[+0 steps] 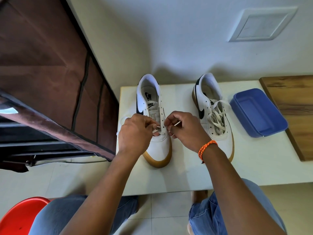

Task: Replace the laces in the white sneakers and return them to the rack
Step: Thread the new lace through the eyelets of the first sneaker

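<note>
From the head camera, looking down: a white leather sneaker with a gum-coloured sole (157, 133) stands on the white table (186, 175), toe toward the person, its long axis running straight away from them. Both hands work at its lowest eyelets, just behind the toe. The left hand (135, 133) comes in from the left side of the shoe, fingers curled, its grip pinched tight on one end of a flat white lace (156, 130). The right hand (184, 128), with an orange braided cord (207, 148) at the wrist, mirrors it from the other side and pinches the other lace end, whose stiff tip pokes up and out between thumb and forefinger. The lace appears to cross the bottom pair of holes only, though the knuckles hide part of it. The eyelets above look bare up to the tongue, so lacing seems barely begun, and the next holes lie directly beyond the fingertips, along the shoe's axis. Both forearms reach forward, wrists bent down, each hand equally near.

The second white sneaker (212, 112) stands apart to the right, loosely laced. Beyond it sits a blue plastic tub (257, 112); a brown fabric-covered rack (50, 82) stands at left.
</note>
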Available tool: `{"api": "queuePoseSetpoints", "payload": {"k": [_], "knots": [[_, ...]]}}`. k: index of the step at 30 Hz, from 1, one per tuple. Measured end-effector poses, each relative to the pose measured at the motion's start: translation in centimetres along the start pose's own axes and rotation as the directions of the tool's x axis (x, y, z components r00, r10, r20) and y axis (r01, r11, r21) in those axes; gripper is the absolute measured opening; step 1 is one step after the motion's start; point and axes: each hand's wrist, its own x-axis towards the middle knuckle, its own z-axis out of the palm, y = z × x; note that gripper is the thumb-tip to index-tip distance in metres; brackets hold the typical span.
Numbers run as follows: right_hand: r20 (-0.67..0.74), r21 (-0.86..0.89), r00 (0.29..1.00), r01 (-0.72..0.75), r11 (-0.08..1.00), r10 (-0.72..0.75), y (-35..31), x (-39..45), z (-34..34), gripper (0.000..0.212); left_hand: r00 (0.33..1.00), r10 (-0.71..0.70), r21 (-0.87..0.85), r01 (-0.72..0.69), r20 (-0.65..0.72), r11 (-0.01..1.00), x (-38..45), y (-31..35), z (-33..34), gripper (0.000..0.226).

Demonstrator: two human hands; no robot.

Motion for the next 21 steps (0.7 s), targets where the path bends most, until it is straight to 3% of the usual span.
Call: {"api": "queuePoseSetpoints", "payload": {"k": [4, 11, 17, 21], "knots": [[-0.004, -0.012, 1.0, -0.012, 1.0, 0.012, 0.0, 0.1, 0.2, 0.024, 1.0, -0.018, -0.024, 0.018, -0.005, 1.0, 0.2, 0.3, -0.2, 0.008], [0.005, -0.033, 1.0, -0.028, 0.999, 0.028, -0.3, 0.0, 0.3, 0.026, 0.996, -0.037, 0.117, 0.046, -0.082, 0.992, -0.1, 1.0, 0.6, 0.012], [0.031, -0.051, 0.999, -0.02, 0.998, 0.022, -0.5, -0.2, 0.0, 0.014, 0.993, -0.049, 0.149, 0.065, -0.109, 0.987, -0.1, 1.0, 0.6, 0.011], [0.102, -0.048, 0.993, -0.052, 0.998, 0.057, -0.9, -0.5, -0.2, 0.036, 0.992, -0.029, 0.145, 0.048, -0.126, 0.988, 0.1, 0.7, 1.0, 0.011]]}}
